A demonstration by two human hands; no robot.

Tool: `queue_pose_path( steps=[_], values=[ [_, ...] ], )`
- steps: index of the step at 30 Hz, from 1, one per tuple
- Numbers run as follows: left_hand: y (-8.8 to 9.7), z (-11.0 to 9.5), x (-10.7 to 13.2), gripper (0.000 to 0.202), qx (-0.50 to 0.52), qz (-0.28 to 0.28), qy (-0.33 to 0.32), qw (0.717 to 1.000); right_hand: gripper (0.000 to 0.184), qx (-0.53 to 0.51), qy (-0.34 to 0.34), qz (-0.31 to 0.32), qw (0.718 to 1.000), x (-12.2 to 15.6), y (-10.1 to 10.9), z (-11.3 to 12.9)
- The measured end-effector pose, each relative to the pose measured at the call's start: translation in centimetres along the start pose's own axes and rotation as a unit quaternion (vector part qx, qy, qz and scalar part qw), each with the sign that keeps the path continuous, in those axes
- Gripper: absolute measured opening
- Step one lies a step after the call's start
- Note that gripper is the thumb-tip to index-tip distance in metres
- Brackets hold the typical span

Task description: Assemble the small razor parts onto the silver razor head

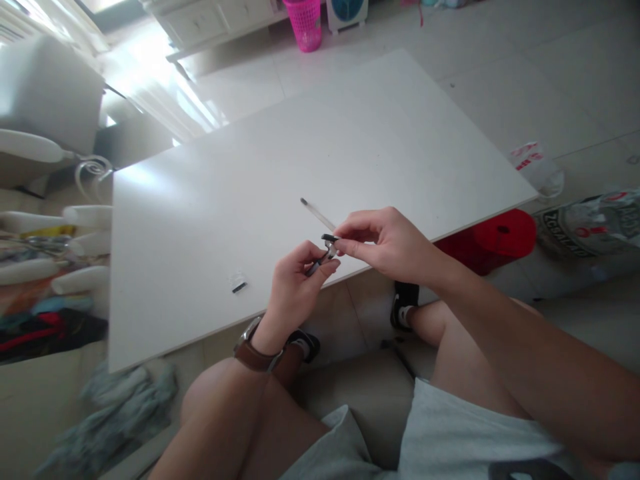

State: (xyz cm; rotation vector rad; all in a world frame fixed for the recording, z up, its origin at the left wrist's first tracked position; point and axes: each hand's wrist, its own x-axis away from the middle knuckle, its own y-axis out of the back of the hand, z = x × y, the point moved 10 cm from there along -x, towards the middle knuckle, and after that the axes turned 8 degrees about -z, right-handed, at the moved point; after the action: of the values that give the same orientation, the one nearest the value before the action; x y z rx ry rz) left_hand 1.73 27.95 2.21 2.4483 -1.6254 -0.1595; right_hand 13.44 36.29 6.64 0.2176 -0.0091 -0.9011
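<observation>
My left hand (pixel 299 281), a watch on its wrist, is closed around the lower part of a small dark and silver object (pixel 330 247). A short black bar tops this object; its exact kind I cannot make out. My right hand (pixel 383 243) pinches the upper end of it with thumb and fingers. Both hands meet over the near edge of the white table (pixel 210 213). Just beyond them is a thin pale stick with a dark tip (pixel 317 213), its near end hidden by my right hand. To the left lies a small clear packet with a black piece (pixel 239 285).
A red cylindrical thing (pixel 504 233) and a printed bag (pixel 590 227) stand off the table's right side. A pink basket (pixel 305 25) is on the floor beyond. Left of the table are a white metal scroll (pixel 95 172) and piled cloth (pixel 130 400).
</observation>
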Motion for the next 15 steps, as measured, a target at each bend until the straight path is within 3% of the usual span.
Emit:
queue_pose_path(
  steps=[7, 15],
  values=[
    [0.8, -0.3, 0.2, 0.016, 0.001, -0.064, -0.024, 0.998, 0.009, -0.026, -0.005, -0.015, 1.0, 0.0, 0.0, -0.1],
    [1.1, -0.6, 0.2, 0.016, -0.017, -0.075, -0.037, 0.996, 0.019, 0.015, 0.01, -0.01, 1.0, 0.1, 0.3, 0.6]
  ],
)
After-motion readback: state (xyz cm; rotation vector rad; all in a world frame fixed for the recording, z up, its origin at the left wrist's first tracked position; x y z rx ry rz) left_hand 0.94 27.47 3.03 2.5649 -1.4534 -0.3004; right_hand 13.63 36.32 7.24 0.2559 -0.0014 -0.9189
